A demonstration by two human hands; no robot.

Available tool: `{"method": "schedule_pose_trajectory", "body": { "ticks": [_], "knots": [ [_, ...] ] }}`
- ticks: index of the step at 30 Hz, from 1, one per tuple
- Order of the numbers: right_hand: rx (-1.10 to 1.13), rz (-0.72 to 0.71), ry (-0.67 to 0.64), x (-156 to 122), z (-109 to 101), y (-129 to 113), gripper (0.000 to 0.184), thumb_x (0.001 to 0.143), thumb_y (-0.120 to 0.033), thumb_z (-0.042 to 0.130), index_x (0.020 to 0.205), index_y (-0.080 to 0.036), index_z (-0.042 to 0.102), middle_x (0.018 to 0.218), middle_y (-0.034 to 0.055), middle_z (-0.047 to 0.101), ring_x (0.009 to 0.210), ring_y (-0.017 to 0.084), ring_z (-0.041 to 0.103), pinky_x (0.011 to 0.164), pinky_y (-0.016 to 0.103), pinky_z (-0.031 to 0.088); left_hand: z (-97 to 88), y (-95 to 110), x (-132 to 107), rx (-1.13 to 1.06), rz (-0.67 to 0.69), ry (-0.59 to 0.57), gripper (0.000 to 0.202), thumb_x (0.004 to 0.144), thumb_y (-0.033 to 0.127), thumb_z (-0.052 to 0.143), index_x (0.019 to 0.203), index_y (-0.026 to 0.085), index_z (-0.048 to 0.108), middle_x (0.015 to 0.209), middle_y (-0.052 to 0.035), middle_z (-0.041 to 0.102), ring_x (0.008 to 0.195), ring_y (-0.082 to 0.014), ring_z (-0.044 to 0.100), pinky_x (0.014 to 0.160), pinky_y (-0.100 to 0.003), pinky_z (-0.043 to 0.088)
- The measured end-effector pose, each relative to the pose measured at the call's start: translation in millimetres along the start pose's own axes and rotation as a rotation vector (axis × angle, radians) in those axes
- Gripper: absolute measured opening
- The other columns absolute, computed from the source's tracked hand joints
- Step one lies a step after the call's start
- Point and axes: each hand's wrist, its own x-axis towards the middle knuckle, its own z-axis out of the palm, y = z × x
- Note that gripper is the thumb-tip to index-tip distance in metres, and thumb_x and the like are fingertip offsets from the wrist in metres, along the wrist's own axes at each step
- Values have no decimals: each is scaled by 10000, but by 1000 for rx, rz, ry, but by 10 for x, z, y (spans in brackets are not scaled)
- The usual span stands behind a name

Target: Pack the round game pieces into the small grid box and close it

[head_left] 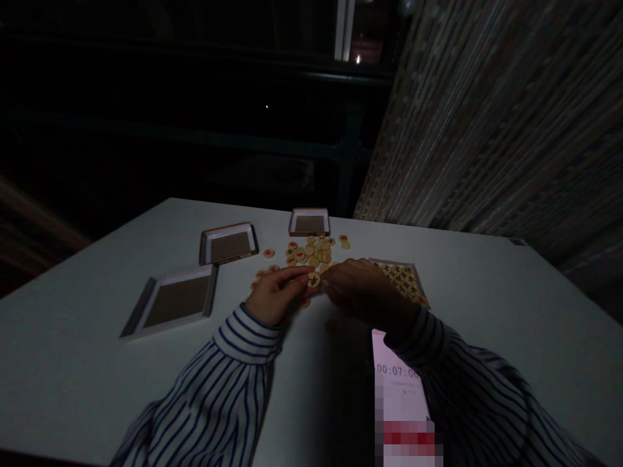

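My left hand [275,295] and my right hand [360,288] meet over a white table [73,363] in dim light. Between their fingertips sits a round wooden game piece [313,280] with a black mark; both hands pinch it. Just beyond lies a pile of similar pieces [311,253], some marked red, some black. Right of my right hand a shallow tray [403,277] holds several black-marked pieces laid in rows; my wrist covers part of it. Both arms wear striped sleeves.
Three shallow trays with brown bottoms hold nothing: one at the left front [175,301], one behind it [228,243], one at the back centre [309,222]. A lit phone screen [396,383] showing a timer lies near my right forearm. A woven wall rises at the right.
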Motion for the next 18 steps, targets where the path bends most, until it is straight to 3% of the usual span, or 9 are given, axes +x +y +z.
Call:
{"method": "schedule_pose_trajectory", "body": {
  "ticks": [7, 15, 18],
  "knots": [
    [71, -23, 27, 15, 83, -22, 316, 902, -365, 344, 1013, -137, 533, 933, 76, 592, 830, 167, 490, 695, 300, 325, 53, -19, 0, -6, -41, -15, 348, 623, 300, 680, 913, 123, 610, 789, -46, 691, 666, -151, 643, 691, -296, 532],
    [26, -2, 24, 29, 111, -21, 250, 876, -334, 402, 1002, -162, 534, 948, 56, 599, 839, 173, 495, 687, 297, 299, 64, -13, 0, -56, -44, -28, 341, 598, 285, 695, 882, 123, 598, 666, -14, 672, 612, -130, 629, 649, -268, 521],
    [-6, 31, 10, 36, 117, -23, 217, 874, -301, 398, 962, -168, 545, 881, 48, 605, 816, 170, 503, 693, 293, 289, 12, 37, 5, -61, -12, 35, 321, 618, 286, 673, 882, 118, 602, 689, -32, 675, 646, -142, 634, 670, -287, 518]
  ]
}}
